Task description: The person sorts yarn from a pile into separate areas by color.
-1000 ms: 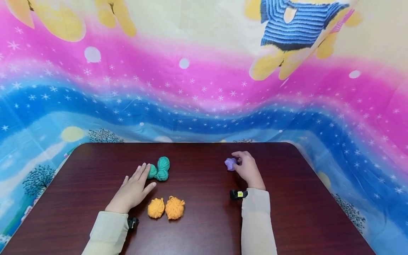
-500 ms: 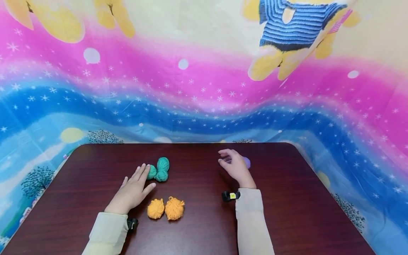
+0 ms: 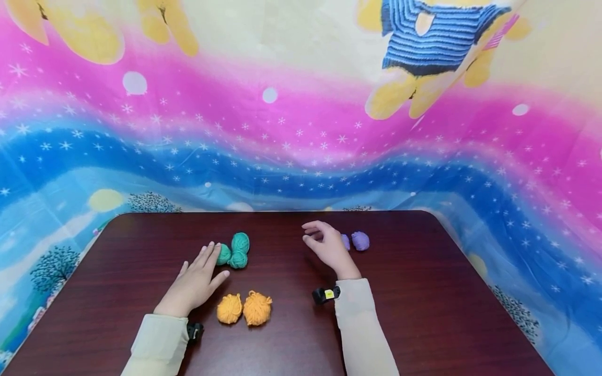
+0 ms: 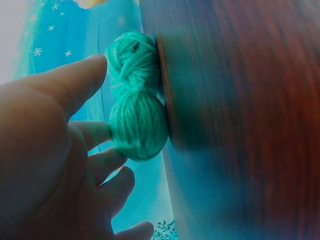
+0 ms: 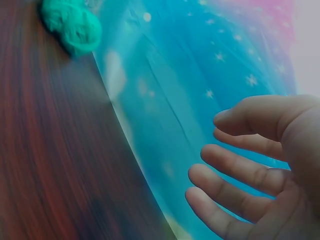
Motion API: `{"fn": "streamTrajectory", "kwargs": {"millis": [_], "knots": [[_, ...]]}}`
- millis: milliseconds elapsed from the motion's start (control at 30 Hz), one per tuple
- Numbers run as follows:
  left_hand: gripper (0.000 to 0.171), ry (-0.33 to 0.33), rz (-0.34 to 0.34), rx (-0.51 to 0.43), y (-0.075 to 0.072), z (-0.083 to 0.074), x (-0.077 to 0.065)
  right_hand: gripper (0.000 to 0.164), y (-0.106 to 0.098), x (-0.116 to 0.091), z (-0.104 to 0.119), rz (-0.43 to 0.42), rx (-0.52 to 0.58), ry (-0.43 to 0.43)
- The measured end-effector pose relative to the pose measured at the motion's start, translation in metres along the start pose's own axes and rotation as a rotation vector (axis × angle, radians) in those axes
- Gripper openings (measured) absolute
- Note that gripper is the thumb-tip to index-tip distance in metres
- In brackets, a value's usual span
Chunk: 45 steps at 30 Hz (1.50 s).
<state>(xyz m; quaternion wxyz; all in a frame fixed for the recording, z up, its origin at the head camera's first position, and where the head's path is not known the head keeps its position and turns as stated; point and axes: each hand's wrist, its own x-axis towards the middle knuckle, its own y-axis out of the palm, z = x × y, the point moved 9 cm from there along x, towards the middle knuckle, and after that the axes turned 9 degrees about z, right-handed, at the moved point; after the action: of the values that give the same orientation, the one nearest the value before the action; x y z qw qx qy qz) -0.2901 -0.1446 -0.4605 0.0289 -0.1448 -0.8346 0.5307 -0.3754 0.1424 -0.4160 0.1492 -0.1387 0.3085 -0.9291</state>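
Note:
Three green balls of yarn (image 3: 239,250) sit grouped on the table's left half. My left hand (image 3: 194,282) lies beside them with its fingers stretched out, fingertips right at the leftmost ball. In the left wrist view two of the green yarn balls (image 4: 139,125) show past the spread fingers. My right hand (image 3: 329,249) hovers over the table with relaxed, slightly bent fingers and nothing in them, as the right wrist view shows too. Just to its right are two purple balls of yarn (image 3: 360,241), the nearer one partly hidden behind the hand.
Two orange balls of yarn (image 3: 256,308) lie side by side at the front, right of the left wrist. The dark wooden table (image 3: 423,313) ends at a back edge against a printed cloth (image 3: 301,130). Each wrist carries a small black camera (image 3: 324,295).
My right hand has left the purple yarn balls and moved left, so that both of them show to its right. The left hand has stayed in place at the green balls.

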Motion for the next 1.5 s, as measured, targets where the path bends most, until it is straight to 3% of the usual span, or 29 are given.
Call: {"fn": "streamTrajectory", "kwargs": {"millis": [400, 633, 867, 1233, 1500], "knots": [[0.074, 0.0, -0.001, 0.004, 0.0, 0.001, -0.001, 0.022, 0.037, 0.008, 0.011, 0.055, 0.121, 0.02], [0.074, 0.004, -0.003, 0.014, -0.001, 0.0, 0.001, 0.028, 0.064, 0.01, 0.011, 0.112, 0.321, 0.081], [0.073, -0.001, 0.005, -0.001, 0.001, 0.002, 0.0, 0.033, 0.098, 0.013, 0.013, 0.231, 0.463, 0.164], [0.073, 0.002, -0.004, 0.006, 0.002, 0.002, 0.001, 0.03, 0.13, 0.032, 0.012, 0.32, 0.459, 0.285], [0.074, 0.006, -0.005, 0.001, 0.001, 0.004, 0.002, 0.025, 0.137, 0.043, 0.008, 0.322, 0.317, 0.361]]}}
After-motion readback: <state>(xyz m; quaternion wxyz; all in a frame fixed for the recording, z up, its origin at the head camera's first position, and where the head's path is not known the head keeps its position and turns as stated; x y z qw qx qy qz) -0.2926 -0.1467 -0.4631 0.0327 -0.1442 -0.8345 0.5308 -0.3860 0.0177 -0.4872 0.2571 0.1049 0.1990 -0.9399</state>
